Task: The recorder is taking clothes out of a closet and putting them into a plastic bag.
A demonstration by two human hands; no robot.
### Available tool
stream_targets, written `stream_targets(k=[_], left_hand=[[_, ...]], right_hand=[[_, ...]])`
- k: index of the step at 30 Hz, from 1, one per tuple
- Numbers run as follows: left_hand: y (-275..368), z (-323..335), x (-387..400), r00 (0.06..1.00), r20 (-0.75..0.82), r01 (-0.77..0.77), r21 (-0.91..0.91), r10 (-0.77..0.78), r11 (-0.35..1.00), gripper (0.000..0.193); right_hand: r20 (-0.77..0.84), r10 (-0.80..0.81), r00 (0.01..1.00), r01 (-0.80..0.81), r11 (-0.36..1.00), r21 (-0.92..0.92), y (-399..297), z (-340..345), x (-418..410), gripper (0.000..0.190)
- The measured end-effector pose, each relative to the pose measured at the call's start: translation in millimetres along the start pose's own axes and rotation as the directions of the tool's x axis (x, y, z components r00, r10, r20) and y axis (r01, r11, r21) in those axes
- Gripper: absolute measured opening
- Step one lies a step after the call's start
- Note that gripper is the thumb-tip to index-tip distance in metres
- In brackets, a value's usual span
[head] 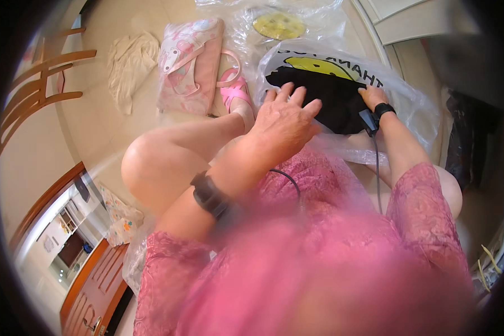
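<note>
In front of me a folded black cloth (336, 98) lies on a clear plastic bag (411, 109) printed with a yellow smiley face and lettering. The upper right corner of the cloth is pinched between the thumb and fingers of my right hand (374, 97). My left hand (283, 115) is over the cloth's left side, palm down with its fingers spread; whether it touches the cloth I cannot tell. Each wrist wears a black strap, and a cable runs from a small black device (367, 121) at the right one.
Beyond the left knee lie a pink-and-white patterned bag (189, 67) with handles and a crumpled cream cloth (132, 69). Another plastic bag with a yellow face (279, 25) is farther off. A wooden chair (46, 75) stands left, and a wooden door (94, 290) is lower left.
</note>
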State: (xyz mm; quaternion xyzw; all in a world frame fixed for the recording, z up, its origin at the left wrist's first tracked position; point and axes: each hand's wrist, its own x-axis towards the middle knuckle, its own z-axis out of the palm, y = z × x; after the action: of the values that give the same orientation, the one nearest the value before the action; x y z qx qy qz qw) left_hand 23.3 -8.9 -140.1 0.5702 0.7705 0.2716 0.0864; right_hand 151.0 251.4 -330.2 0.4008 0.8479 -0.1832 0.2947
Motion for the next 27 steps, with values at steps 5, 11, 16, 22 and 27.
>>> stream_targets(k=[5,11,16,22,27], left_hand=[[-10,9,-9,0.626,0.654,0.278,0.322,-0.425,0.905,0.031],[-11,5,-7,0.431,0.761,0.221,0.432,-0.485,0.874,0.039],[-11,0,-2,0.441,0.705,0.266,0.489,-0.556,0.831,0.058],[-18,16,-9,0.359,0.754,0.291,0.47,-0.55,0.833,0.068],[-27,42,-22,0.313,0.82,0.254,0.414,-0.479,0.874,0.067]], right_hand=[[-0.251,0.195,0.948,-0.178,0.98,0.09,48,-7,-9,0.045],[-0.273,0.13,0.953,-0.107,0.989,0.097,60,6,-10,0.045],[-0.161,0.062,0.985,-0.061,0.998,0.007,63,-6,-5,0.044],[0.084,-0.034,0.996,0.046,0.987,-0.155,58,2,-13,0.043],[0.134,-0.084,0.987,0.113,0.968,-0.226,50,16,-16,0.043]])
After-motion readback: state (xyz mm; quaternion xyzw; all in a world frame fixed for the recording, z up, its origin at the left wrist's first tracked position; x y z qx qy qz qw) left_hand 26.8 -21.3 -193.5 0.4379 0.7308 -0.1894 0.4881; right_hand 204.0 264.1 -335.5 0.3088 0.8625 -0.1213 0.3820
